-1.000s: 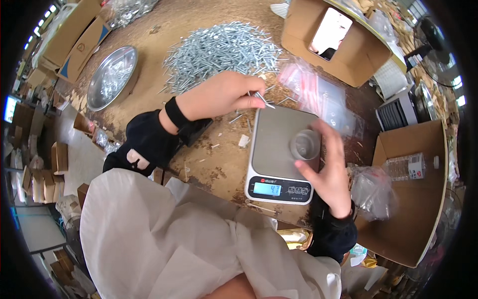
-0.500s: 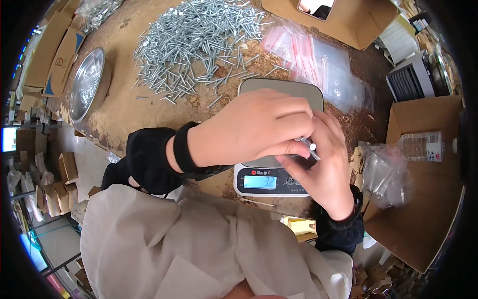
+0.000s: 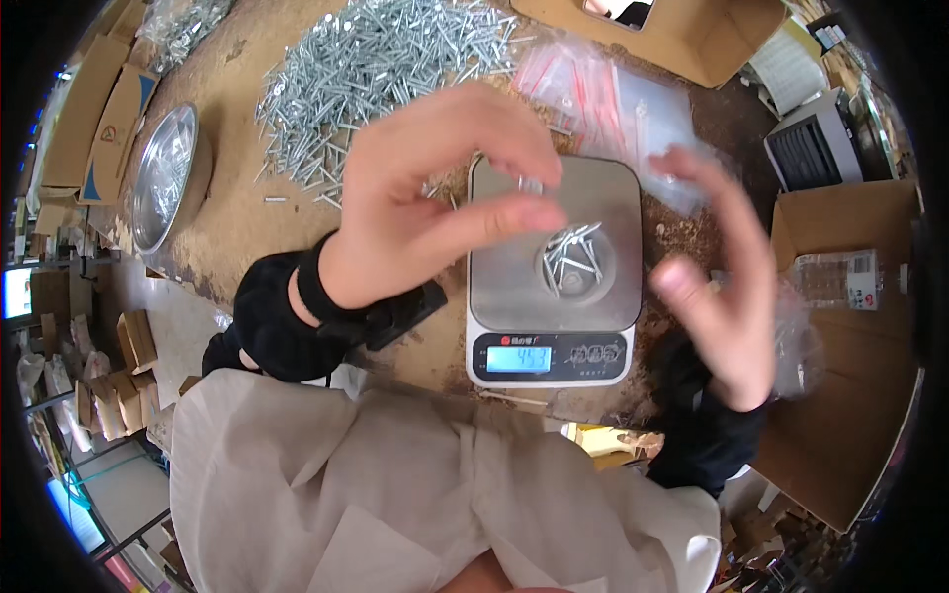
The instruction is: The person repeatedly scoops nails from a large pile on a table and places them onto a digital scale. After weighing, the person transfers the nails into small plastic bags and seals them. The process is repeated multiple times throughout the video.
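My left hand (image 3: pixel 425 188) hovers over the left side of the scale, fingers curled and a gap between thumb and forefinger. A small shiny bit shows at its fingertips; whether it is a screw, I cannot tell. To the right of the scale my right hand (image 3: pixel 732 296) is raised and smeared by motion, with thumb and fingers spread and nothing seen in them. The digital scale (image 3: pixel 494 306) has a grey metal plate and a lit blue display. On its plate stands a small clear round dish (image 3: pixel 605 259) with several silver screws (image 3: pixel 571 265) in it.
A big pile of screws (image 3: pixel 386 59) lies behind my left hand. Clear zip bags (image 3: pixel 633 109) with red edges lie beyond the scale. A metal bowl (image 3: pixel 188 168) stands left. An open cardboard box (image 3: pixel 830 415) is at the right, another (image 3: pixel 692 49) at the back.
My hands were together over the scale, with screws at the fingers. They have parted, left hand leftward and right hand rightward, uncovering the dish of screws. The number on the display has changed.
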The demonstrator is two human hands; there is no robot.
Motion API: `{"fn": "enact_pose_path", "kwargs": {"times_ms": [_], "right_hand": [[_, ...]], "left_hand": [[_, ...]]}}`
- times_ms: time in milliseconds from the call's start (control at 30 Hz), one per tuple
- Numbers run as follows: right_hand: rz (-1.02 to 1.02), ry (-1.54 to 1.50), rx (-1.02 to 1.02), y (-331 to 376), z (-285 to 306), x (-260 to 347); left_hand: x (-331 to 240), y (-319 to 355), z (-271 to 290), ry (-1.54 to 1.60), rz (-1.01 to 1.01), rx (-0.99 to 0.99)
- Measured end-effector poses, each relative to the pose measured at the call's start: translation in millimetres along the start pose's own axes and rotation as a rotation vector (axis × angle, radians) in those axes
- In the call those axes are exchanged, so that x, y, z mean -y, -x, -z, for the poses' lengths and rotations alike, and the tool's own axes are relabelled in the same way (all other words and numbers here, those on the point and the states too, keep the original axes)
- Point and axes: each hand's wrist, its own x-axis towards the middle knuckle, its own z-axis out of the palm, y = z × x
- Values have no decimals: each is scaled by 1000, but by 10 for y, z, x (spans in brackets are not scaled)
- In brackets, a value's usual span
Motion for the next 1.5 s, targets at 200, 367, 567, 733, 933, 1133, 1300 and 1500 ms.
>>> {"fn": "enact_pose_path", "kwargs": {"times_ms": [200,367,567,733,933,1133,1300,1500], "right_hand": [[-296,252,-185,-157,251,-954],[-352,487,-157,-68,141,-1186],[-344,475,-5,-17,191,-1326],[-346,492,-10,-24,176,-1233],[-344,522,-26,-39,139,-1176],[-366,572,37,-41,140,-1161],[-371,502,48,-27,191,-1234],[-372,500,53,-19,177,-1251]], "left_hand": [[-43,41,9,-12,-38,50],[-83,37,39,-85,-101,55],[-178,-7,26,41,-62,152],[-137,61,-266,22,58,377],[-217,-13,39,-168,150,133],[5,98,669,-524,582,437],[239,403,506,-737,428,473],[354,433,389,-824,427,358]]}}
